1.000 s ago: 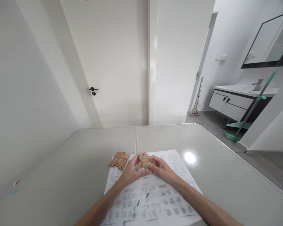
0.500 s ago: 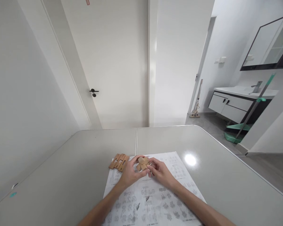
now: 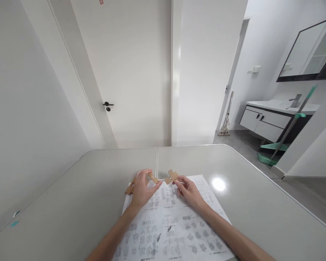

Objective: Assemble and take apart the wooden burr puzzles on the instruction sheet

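Note:
My left hand (image 3: pixel 141 190) pinches a small wooden puzzle piece (image 3: pixel 153 177) between thumb and fingers. My right hand (image 3: pixel 188 189) grips the end of a few joined wooden puzzle pieces (image 3: pixel 171 176), which stick out up and to the left. A small gap separates what the two hands hold. Behind and under the left hand lie flat notched wooden pieces (image 3: pixel 129 189) on the table, partly hidden by it. Both hands are over a printed instruction sheet (image 3: pixel 163 221) with rows of grey drawings.
The sheet lies on a pale grey table (image 3: pixel 70 203) with a seam across it. Beyond stands a white door (image 3: pixel 133 72) with a black handle. To the right are a washbasin cabinet (image 3: pixel 268 119), a mop (image 3: pixel 226 119) and a green dustpan (image 3: pixel 268 158).
The wooden pieces held together between both hands are now apart, one part in each hand. My left hand has shifted left, over the loose pieces; the right has moved slightly right and away.

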`<action>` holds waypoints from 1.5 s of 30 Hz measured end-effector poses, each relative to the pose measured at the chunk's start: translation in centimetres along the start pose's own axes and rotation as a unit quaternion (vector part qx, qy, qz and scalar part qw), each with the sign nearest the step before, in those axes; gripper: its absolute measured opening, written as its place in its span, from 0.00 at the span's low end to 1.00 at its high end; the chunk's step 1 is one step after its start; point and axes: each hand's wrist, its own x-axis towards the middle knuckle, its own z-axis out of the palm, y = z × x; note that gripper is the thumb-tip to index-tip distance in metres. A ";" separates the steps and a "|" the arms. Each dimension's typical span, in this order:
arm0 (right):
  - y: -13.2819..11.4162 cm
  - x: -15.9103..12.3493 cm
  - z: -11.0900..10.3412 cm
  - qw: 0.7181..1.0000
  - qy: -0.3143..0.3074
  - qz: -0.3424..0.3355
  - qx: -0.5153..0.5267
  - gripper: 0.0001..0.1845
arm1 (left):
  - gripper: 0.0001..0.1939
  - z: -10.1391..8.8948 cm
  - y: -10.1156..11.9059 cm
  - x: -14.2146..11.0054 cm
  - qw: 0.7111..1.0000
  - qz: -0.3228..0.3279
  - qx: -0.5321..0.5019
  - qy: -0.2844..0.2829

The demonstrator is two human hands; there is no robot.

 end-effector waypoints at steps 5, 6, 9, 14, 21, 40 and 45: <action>0.3 0.1 0.1 1.000 0.006 -0.002 0.002 0.27 | 0.21 1.0 -1.9 -0.6 0.987 0.076 0.131 -0.062; 0.3 0.1 0.2 1.000 0.006 -0.002 0.000 0.27 | 0.20 1.1 -2.1 -0.7 0.984 0.082 0.142 -0.071; 0.1 0.1 0.3 1.000 0.001 -0.002 -0.003 0.28 | 0.21 1.1 -2.2 -1.0 0.977 0.092 0.166 -0.093; -0.3 -0.1 0.3 1.000 -0.004 0.001 -0.007 0.28 | 0.20 1.0 -2.3 -1.0 0.969 0.110 0.206 -0.083; -0.4 -0.2 0.3 1.000 -0.018 0.007 -0.007 0.25 | 0.16 1.2 -2.5 -0.8 0.975 0.090 0.201 -0.038; 0.2 -0.4 1.0 0.994 0.000 -0.045 -0.095 0.20 | 0.11 0.8 2.1 -1.3 0.986 0.119 -0.042 -0.109; 0.5 -0.5 1.2 0.984 0.032 -0.059 -0.163 0.15 | 0.13 0.9 2.4 -1.6 0.987 0.099 -0.043 -0.119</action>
